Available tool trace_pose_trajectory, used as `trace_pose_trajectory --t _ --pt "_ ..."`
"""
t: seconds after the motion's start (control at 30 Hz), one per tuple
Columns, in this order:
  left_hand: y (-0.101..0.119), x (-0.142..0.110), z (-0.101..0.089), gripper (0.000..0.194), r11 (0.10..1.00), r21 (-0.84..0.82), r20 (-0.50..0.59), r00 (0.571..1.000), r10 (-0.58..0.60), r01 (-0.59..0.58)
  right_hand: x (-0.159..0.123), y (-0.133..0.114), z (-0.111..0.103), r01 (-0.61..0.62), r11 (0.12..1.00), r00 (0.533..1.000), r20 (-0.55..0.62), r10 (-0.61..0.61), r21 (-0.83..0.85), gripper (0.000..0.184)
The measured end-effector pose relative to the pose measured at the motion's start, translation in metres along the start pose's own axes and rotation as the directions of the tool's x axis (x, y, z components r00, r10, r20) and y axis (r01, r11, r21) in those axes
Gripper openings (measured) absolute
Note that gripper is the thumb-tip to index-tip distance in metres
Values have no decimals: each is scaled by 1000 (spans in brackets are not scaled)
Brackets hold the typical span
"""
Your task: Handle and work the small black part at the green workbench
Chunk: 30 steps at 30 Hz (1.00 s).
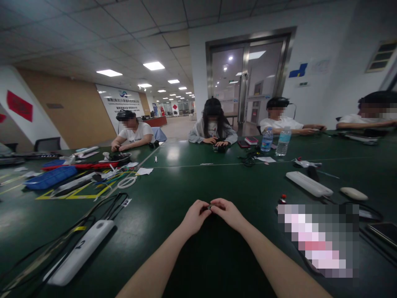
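My left hand (pixel 194 216) and my right hand (pixel 228 212) meet over the dark green table (pixel 186 182), fingertips pinched together. Between them sits a tiny dark object (pixel 210 206), too small to name. Both hands are closed around it and both forearms reach in from the bottom edge. A dark cloth or mat (pixel 217 256) lies under my arms.
A white power strip (pixel 81 252) with black cables lies at the near left, another white strip (pixel 309 183) at the right beside a white mouse (pixel 353 193). Blue tray (pixel 51 177), tools and two water bottles (pixel 275 141) stand further off. Several people sit along the far side.
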<state>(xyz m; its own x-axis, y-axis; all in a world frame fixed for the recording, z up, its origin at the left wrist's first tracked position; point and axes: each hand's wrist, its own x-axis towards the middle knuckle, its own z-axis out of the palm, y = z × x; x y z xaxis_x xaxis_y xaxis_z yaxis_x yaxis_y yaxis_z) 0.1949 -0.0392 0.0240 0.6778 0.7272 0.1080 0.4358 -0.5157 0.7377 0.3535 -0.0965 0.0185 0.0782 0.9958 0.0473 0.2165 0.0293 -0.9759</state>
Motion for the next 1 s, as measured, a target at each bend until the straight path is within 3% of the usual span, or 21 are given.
trace_pose_trajectory --t 0.2,0.43,0.67,0.77,0.83,0.93,1.0 --pt "-3 0 1 30 999 -35 2 1000 22 -22 -4 -6 -1 20 996 999 37 -23 87 24" --pt "-1 -1 -3 30 996 -81 8 1000 -22 23 -7 -12 -1 -4 999 998 70 1 42 28" --pt "-4 -11 -11 22 1000 -17 72 997 20 -19 -8 -13 -7 -99 985 994 -26 104 142 28" --pt "-16 -23 -28 25 1000 18 83 997 -9 8 -6 -9 -11 -115 975 992 -29 123 188 26" --pt "-32 -33 -46 26 998 55 35 998 -44 42 -6 -7 -12 -122 973 992 -19 128 196 24" --pt "-64 -52 -84 32 983 86 -89 984 -155 162 -6 -8 -12 -133 969 991 -6 137 207 22" --pt "-90 -68 -111 37 959 95 -211 947 -243 267 -6 -8 -12 -140 968 990 -5 144 210 22"
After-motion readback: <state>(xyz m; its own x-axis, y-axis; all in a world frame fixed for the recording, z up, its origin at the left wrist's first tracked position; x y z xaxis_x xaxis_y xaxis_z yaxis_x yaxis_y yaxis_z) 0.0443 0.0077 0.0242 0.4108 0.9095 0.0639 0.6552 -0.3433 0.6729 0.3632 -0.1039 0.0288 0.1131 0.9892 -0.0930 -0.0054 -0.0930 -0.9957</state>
